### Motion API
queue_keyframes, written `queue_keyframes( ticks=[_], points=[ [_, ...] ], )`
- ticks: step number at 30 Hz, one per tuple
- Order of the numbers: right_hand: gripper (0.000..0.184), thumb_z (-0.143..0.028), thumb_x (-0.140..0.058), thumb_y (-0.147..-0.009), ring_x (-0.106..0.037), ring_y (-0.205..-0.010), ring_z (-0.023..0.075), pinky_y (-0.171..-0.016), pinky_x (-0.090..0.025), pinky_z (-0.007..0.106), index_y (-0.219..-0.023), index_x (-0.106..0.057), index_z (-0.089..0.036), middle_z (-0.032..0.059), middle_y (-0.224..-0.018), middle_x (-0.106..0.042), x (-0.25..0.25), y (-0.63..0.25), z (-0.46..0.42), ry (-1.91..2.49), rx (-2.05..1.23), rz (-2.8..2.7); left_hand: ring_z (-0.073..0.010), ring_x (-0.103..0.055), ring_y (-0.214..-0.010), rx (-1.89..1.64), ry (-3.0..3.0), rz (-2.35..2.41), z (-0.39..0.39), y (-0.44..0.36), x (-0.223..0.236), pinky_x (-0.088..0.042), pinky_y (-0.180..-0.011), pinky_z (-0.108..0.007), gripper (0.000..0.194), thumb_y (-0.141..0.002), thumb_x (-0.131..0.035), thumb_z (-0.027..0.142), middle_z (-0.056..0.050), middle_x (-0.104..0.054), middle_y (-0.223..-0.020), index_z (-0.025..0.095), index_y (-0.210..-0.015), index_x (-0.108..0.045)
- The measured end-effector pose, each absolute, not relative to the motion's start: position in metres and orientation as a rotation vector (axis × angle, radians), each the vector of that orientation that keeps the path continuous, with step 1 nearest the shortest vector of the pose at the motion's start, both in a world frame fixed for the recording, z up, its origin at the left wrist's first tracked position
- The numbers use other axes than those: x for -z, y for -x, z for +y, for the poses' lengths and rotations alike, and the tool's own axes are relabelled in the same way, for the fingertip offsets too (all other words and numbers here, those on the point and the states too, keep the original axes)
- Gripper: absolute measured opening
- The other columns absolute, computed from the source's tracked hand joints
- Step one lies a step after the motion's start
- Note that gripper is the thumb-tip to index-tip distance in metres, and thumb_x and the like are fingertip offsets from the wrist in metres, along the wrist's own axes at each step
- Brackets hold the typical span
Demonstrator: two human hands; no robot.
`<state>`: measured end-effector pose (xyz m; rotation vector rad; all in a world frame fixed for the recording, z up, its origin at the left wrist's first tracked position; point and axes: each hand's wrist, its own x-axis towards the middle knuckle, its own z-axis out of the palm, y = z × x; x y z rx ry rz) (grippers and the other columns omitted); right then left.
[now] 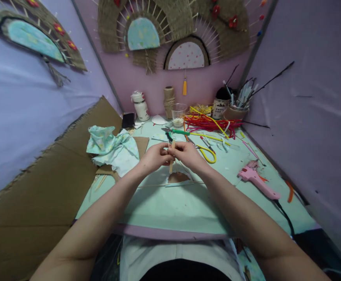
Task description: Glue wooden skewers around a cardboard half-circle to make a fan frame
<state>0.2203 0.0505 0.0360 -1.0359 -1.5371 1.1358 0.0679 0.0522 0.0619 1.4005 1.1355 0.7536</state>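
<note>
My left hand (158, 154) and my right hand (187, 153) meet over the middle of the table, fingers pinched together. Between them are thin wooden sticks (171, 167), held roughly upright. Both hands seem to grip the sticks, though the fingertips partly hide them. Just below lies a small half-round brown cardboard piece (178, 178) with a pale blue edge and thin sticks reaching out from it. Beyond my fingers are green-handled pliers (180, 132). Yellow-handled scissors (209, 155) lie beside my right hand, partly covered by it.
A pink glue gun (259, 181) with a black cord lies on the right. Crumpled floral cloth (113, 146) rests at left, near a large cardboard sheet (53, 175). Red pipe cleaners (208, 124), a plastic cup (178, 115), a twine spool (169, 102) and a white bottle (140, 106) stand behind.
</note>
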Motion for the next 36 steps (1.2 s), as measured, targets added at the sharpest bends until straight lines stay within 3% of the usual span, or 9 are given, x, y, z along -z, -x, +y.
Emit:
queue_keyframes(
  ticks=[4, 7, 10, 13, 21, 28, 32, 36],
  points=[
    [0.02, -0.03, -0.065, -0.08, -0.062, -0.064, 0.0146, -0.061, -0.045, 0.025, -0.094, -0.067, -0.016, 0.0009, -0.074, -0.068, -0.026, -0.2, 0.068, 1.138, -1.209, -1.566, -0.0156, -0.068, -0.065, -0.855, -1.327, 1.309, 0.054, -0.049, -0.047, -0.057, -0.063, -0.026, 0.045, -0.062, -0.076, 0.011, 0.002, -0.069, -0.064, 0.015, -0.106, -0.064],
    [0.028, -0.03, -0.068, -0.08, -0.063, -0.067, 0.0145, -0.065, -0.046, 0.027, -0.104, -0.065, -0.017, 0.0022, -0.08, -0.069, -0.02, -0.195, 0.074, 1.274, -1.084, -1.625, -0.0143, -0.066, -0.06, -0.919, -1.229, 1.421, 0.053, -0.034, -0.034, -0.055, -0.058, -0.024, 0.036, -0.061, -0.08, 0.015, 0.002, -0.066, -0.06, 0.015, -0.093, -0.062],
    [0.015, -0.028, -0.065, -0.082, -0.064, -0.075, 0.0167, -0.072, -0.045, 0.029, -0.093, -0.068, -0.018, 0.0037, -0.084, -0.071, -0.016, -0.202, 0.074, 1.354, -0.876, -1.749, -0.0124, -0.064, -0.059, -0.929, -1.178, 1.41, 0.051, -0.023, -0.025, -0.054, -0.057, -0.022, 0.031, -0.06, -0.084, 0.018, 0.002, -0.064, -0.06, 0.015, -0.077, -0.059],
    [0.009, -0.025, -0.062, -0.084, -0.064, -0.078, 0.0187, -0.074, -0.043, 0.03, -0.083, -0.069, -0.019, 0.0049, -0.084, -0.072, -0.017, -0.221, 0.073, 1.427, -0.723, -1.838, -0.0119, -0.065, -0.063, -0.952, -1.115, 1.353, 0.05, -0.017, -0.02, -0.056, -0.059, -0.022, 0.034, -0.059, -0.086, 0.02, 0.002, -0.065, -0.067, 0.016, -0.075, -0.057],
    [0.018, -0.027, -0.06, -0.086, -0.063, -0.084, 0.0231, -0.072, -0.039, 0.032, -0.094, -0.072, -0.017, 0.0112, -0.092, -0.074, -0.025, -0.291, 0.087, 1.867, -0.23, -1.754, -0.0131, -0.066, -0.068, -0.993, -1.052, 1.318, 0.049, -0.015, -0.023, -0.055, -0.059, -0.022, 0.033, -0.061, -0.085, 0.021, 0.001, -0.065, -0.069, 0.016, -0.079, -0.058],
    [0.025, -0.031, -0.06, -0.089, -0.065, -0.089, 0.0239, -0.07, -0.039, 0.03, -0.103, -0.071, -0.014, 0.0134, -0.099, -0.074, -0.029, -0.303, 0.086, 2.059, -0.22, -1.868, -0.0131, -0.066, -0.07, -1.02, -1.068, 1.325, 0.053, -0.015, -0.028, -0.053, -0.06, -0.02, 0.026, -0.063, -0.08, 0.02, 0.001, -0.066, -0.071, 0.016, -0.077, -0.058],
    [0.02, -0.032, -0.06, -0.089, -0.066, -0.089, 0.0205, -0.07, -0.04, 0.026, -0.096, -0.073, -0.019, 0.0087, -0.097, -0.075, -0.041, -0.275, 0.103, 1.985, -0.242, -2.038, -0.0145, -0.066, -0.075, -1.068, -1.147, 1.293, 0.053, -0.014, -0.031, -0.054, -0.061, -0.022, 0.025, -0.064, -0.077, 0.026, 0.001, -0.066, -0.074, 0.017, -0.077, -0.058],
    [0.024, -0.036, -0.06, -0.09, -0.068, -0.092, 0.0217, -0.073, -0.043, 0.025, -0.09, -0.075, -0.018, 0.0103, -0.095, -0.075, -0.048, -0.233, 0.14, 1.966, -0.249, -2.191, -0.0149, -0.065, -0.075, -1.088, -1.14, 1.275, 0.039, -0.012, -0.036, -0.053, -0.061, -0.021, 0.027, -0.061, -0.076, 0.03, 0.0, -0.066, -0.073, 0.017, -0.078, -0.059]
  ],
)
